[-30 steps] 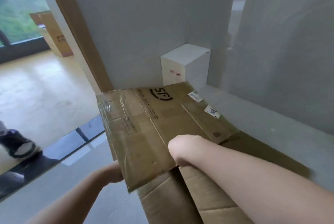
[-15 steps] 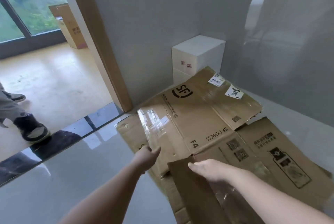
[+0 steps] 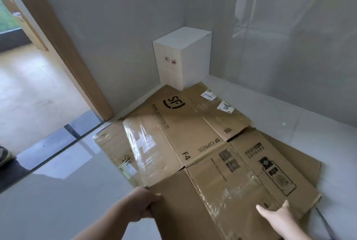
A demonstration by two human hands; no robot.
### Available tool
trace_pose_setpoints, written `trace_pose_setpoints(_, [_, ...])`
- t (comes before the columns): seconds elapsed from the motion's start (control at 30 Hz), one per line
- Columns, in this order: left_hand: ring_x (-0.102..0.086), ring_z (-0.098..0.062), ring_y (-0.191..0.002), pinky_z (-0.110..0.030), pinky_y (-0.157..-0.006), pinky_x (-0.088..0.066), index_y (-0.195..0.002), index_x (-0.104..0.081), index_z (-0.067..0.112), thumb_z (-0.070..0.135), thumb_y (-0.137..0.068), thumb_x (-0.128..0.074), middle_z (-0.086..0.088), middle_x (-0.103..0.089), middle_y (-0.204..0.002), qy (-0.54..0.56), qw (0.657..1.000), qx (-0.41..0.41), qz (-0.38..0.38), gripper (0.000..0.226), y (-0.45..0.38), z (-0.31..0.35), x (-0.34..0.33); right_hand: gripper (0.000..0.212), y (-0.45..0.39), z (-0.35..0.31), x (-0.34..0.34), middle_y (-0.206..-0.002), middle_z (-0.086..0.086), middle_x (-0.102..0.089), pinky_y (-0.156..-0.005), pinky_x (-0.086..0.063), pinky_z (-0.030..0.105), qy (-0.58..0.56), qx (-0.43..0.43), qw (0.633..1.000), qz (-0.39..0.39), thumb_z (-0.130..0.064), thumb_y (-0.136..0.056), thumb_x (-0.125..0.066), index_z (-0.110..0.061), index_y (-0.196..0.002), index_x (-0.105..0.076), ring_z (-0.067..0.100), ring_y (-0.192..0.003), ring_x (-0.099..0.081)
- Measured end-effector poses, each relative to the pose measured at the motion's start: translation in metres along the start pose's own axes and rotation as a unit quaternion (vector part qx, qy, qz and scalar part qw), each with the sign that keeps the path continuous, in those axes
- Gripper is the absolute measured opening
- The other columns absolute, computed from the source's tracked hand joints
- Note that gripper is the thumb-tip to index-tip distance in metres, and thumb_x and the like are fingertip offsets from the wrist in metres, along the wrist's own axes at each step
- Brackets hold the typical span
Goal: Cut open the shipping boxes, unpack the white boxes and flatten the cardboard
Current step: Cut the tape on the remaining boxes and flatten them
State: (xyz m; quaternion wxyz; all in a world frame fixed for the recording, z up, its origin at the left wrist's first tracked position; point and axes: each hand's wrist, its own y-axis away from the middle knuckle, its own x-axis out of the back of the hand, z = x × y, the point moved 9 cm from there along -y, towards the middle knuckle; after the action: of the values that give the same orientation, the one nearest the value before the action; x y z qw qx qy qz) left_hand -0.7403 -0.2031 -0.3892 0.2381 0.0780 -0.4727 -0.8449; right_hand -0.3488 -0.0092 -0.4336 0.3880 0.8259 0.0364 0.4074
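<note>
The flattened cardboard (image 3: 202, 152) lay spread on the grey floor (image 3: 67, 191), near the corner of the room, and its far edge reached the foot of the white boxes (image 3: 183, 59), which stood stacked against the wall. So the unpacking and the flattening of this carton seemed done; whether other shipping boxes waited to be cut, I could not tell. The left hand (image 3: 141, 206) gripped the near left edge of the cardboard, with the fingers curled around it. The right hand (image 3: 278, 214) rested flat on the near right part of the sheet, its fingers straight and holding nothing.
</note>
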Motion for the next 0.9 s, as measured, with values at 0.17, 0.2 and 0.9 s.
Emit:
trace_pose_setpoints(0.17, [-0.058, -0.023, -0.051, -0.035, -0.052, -0.056, -0.095, -0.058, 0.0, 0.011, -0.091, -0.064, -0.011, -0.058, -0.061, -0.005, 0.998, 0.061, -0.02, 0.013, 0.007, -0.053, 0.009, 0.094, -0.027, 0.027, 0.004, -0.123, 0.025, -0.057, -0.098, -0.046, 0.048, -0.13, -0.061, 0.988, 0.052, -0.026, -0.043, -0.097, 0.009, -0.117, -0.052, 0.036, -0.111, -0.058])
trace_pose_setpoints(0.2, [-0.055, -0.022, -0.051, -0.033, -0.054, -0.056, -0.093, -0.059, 0.002, 0.015, -0.09, -0.066, -0.009, -0.055, -0.061, -0.014, 0.998, 0.059, 0.0, 0.015, 0.004, -0.058, 0.014, 0.077, -0.03, 0.028, 0.003, -0.113, 0.024, -0.063, -0.093, -0.05, 0.049, -0.141, -0.06, 0.987, 0.048, -0.029, -0.044, -0.097, 0.007, -0.1, -0.059, 0.036, -0.102, -0.061])
trace_pose_setpoints(0.9, [-0.059, -0.027, -0.098, -0.034, -0.075, -0.053, -0.11, -0.053, 0.001, 0.032, -0.073, -0.082, -0.012, -0.058, -0.11, 0.11, 0.985, 0.079, 0.107, 0.056, -0.019, -0.129, -0.025, 0.112, -0.028, -0.004, 0.043, -0.152, 0.024, -0.024, -0.101, -0.043, 0.05, -0.052, 0.126, 0.987, 0.082, -0.04, -0.077, -0.077, -0.007, -0.152, 0.0, 0.04, -0.133, -0.038])
